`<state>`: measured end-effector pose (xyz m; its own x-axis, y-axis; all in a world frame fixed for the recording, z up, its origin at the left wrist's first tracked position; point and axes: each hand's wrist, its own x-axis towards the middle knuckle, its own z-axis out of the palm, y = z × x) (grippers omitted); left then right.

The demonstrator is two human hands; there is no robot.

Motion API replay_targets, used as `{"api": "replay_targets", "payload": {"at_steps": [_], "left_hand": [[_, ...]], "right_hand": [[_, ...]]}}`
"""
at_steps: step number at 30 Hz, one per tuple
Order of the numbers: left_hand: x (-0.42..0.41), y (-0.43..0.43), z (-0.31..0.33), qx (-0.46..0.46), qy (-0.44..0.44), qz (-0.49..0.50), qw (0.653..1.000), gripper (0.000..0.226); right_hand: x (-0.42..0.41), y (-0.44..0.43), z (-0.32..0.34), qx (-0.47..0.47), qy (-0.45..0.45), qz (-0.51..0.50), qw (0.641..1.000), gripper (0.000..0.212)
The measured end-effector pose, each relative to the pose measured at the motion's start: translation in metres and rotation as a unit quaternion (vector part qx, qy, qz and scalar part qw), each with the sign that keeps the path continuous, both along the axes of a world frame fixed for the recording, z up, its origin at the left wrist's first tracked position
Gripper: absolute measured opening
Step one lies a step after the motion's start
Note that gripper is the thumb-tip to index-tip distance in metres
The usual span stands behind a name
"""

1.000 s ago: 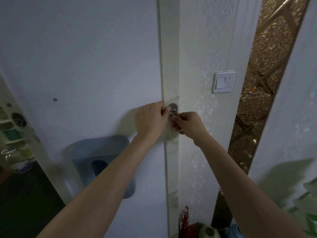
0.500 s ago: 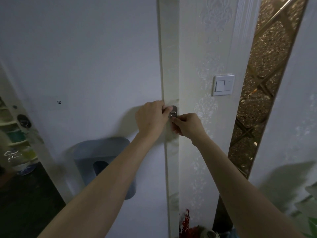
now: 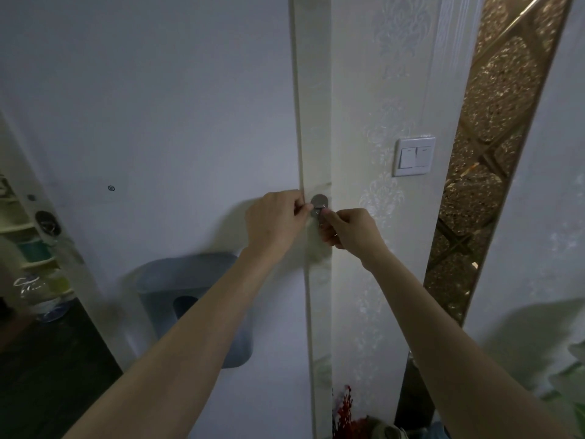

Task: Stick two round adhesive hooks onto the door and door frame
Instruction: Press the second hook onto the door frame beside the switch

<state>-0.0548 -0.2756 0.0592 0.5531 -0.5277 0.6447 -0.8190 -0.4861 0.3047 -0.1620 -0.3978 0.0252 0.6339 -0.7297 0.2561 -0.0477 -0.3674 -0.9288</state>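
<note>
- Dim light; small detail at the centre of the frame is hard to read. The round adhesive hook (image 3: pixel 319 202) shows as a grey metallic disc on the pale door frame (image 3: pixel 315 122); its lower part is covered by fingertips, so the hook part itself cannot be made out.
- A second hook is not distinguishable; the left hand covers the door edge beside the disc.
- Left hand (image 3: pixel 277 218): fingers curled, thumb and forefinger pinched together at the disc's left edge, touching it. Whether it grips something small there cannot be told.
- Right hand (image 3: pixel 349 231): loosely fisted, fingertips closed at the disc's lower right edge, in contact with it. What is between them is hidden.
- Door (image 3: pixel 158 122), white, fills the left and centre of the frame; small dark mark (image 3: pixel 111 188) at mid-left.
- Blue-grey bin (image 3: pixel 190 299) mounted on the door, lower centre, partly hidden by the left forearm; contents not visible.
- Light switch (image 3: pixel 414 156) on patterned wall, right of centre.
- Far left: shelves with a clear container (image 3: pixel 44 296), blurred and cut off.
- Bottom edge: red sprig (image 3: pixel 346 403), cropped.
</note>
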Motion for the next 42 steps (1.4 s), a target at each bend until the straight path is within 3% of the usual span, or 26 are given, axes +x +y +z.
{"api": "replay_targets", "payload": {"at_steps": [8, 21, 30, 37, 42], "left_hand": [[-0.002, -0.002, -0.003, -0.013, -0.003, 0.009, 1.0, 0.03], [-0.001, 0.001, -0.01, -0.012, -0.025, 0.001, 1.0, 0.025], [-0.006, -0.003, -0.015, -0.024, -0.03, 0.007, 0.999, 0.027], [-0.004, 0.0, -0.005, 0.003, -0.008, 0.005, 1.0, 0.03], [-0.01, -0.004, 0.002, 0.007, -0.026, 0.031, 0.999, 0.046]], "right_hand": [[-0.001, -0.005, -0.005, -0.004, -0.035, 0.038, 0.999, 0.048], [0.001, -0.01, -0.011, -0.042, -0.021, 0.041, 0.998, 0.048], [0.003, -0.016, -0.014, -0.153, 0.041, -0.008, 0.987, 0.046], [0.003, -0.01, -0.009, -0.072, 0.006, 0.007, 0.997, 0.059], [0.01, -0.01, 0.004, -0.055, 0.058, -0.021, 0.997, 0.075]]}}
